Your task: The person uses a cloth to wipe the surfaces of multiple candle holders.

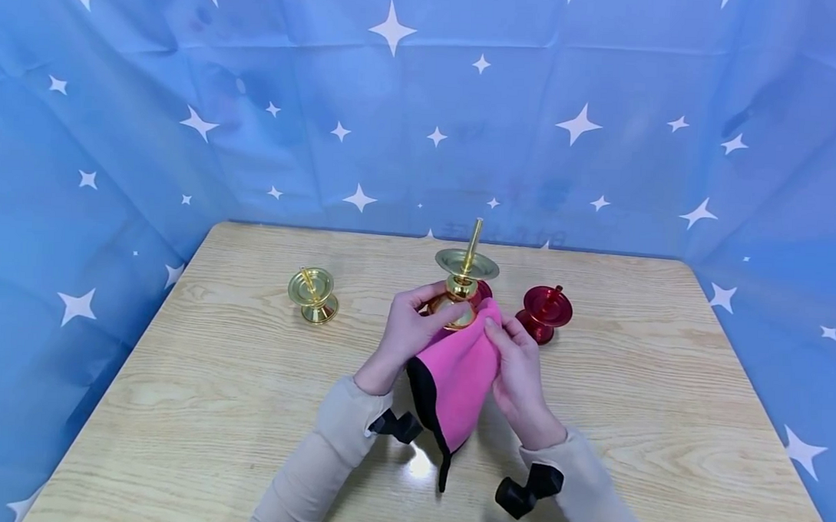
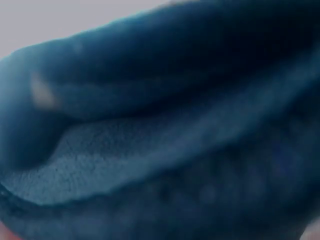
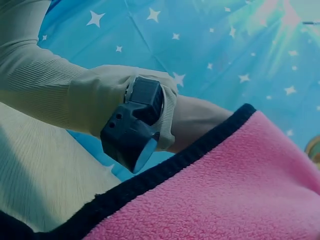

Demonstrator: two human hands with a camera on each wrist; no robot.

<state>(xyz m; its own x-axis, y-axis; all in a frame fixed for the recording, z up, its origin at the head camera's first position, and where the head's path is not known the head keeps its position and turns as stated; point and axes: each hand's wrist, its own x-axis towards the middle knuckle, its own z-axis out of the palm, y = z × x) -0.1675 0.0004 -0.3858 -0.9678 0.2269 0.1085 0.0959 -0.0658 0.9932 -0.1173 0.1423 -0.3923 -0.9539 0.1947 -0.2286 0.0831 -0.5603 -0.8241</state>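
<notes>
A gold candle holder (image 1: 468, 264), with a dish and an upright spike, is raised over the table and leans slightly right. My left hand (image 1: 405, 333) grips it by its rounded lower part. Between finger and thumb, my right hand (image 1: 518, 368) pinches a pink cloth (image 1: 458, 378) with a black border, right beside the holder's base. The cloth hangs down between both forearms. In the right wrist view the pink cloth (image 3: 225, 185) covers the lower right and hides the fingers. Blurred dark fabric (image 2: 150, 130) fills most of the left wrist view.
On the wooden table (image 1: 212, 407), a smaller gold candle holder (image 1: 313, 292) stands at left. One red candle holder (image 1: 543, 315) stands at right; another red one (image 1: 484, 292) is partly hidden behind the raised holder. A blue starred curtain (image 1: 423, 100) surrounds the table's back and sides.
</notes>
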